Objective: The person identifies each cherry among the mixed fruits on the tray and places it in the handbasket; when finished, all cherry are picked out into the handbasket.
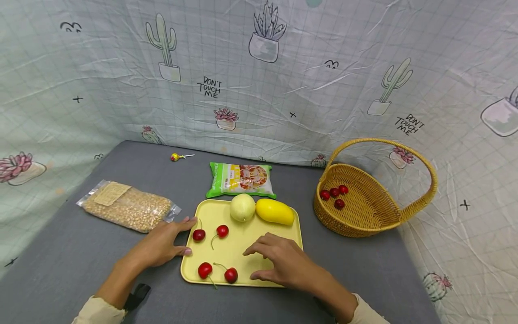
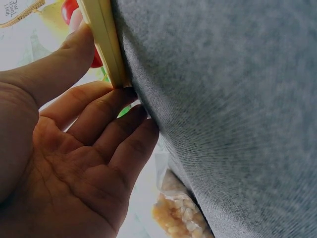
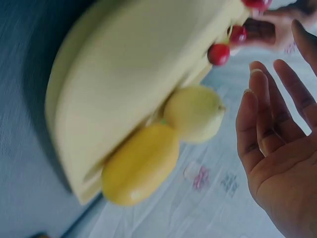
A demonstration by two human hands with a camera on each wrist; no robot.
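Four cherries [image 1: 222, 231], stems [image 1: 212, 242] diverging, tray [image 1: 238, 247] (long axis crosswise)

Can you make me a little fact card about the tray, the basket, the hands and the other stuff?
tray: yellow
tray cherries: four, red, with stems
other fruit on tray: pale round one, yellow oblong one
left hand: touches tray's left edge
right hand: above tray, holds nothing
basket: right of tray, one tall handle
basket cherries: four
packet: behind tray
lollipop: behind kernel bag
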